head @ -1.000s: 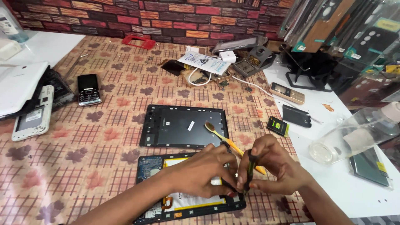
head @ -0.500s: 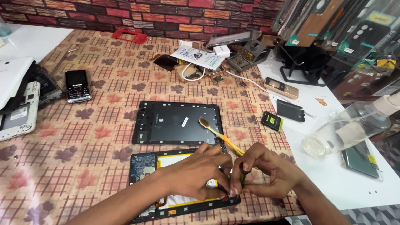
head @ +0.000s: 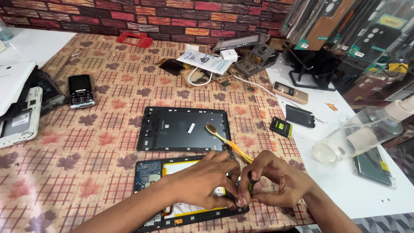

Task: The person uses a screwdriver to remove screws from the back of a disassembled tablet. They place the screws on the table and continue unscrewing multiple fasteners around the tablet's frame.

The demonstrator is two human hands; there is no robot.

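An opened tablet (head: 151, 172) lies at the near edge of the table, its blue circuit board and white battery exposed. My left hand (head: 202, 181) rests across it with the fingertips pressed near its right side. My right hand (head: 276, 181) pinches a small dark tool (head: 251, 189) upright against the tablet's right edge, thumb and forefinger touching my left fingertips. A yellow toothbrush (head: 226, 140) lies just behind both hands, its bristled head on the black tablet back cover (head: 172, 129).
A black keypad phone (head: 81, 90) and white devices (head: 19, 112) sit at left. Papers, a charger and cable (head: 207, 64) lie at the back. At right are a clear plastic bottle (head: 358, 136), a small battery (head: 281, 127), a black phone (head: 300, 115).
Both hands stay pinched together at the tablet's right edge. The view has shifted slightly, so the table's objects sit a little lower and to the left in the picture.
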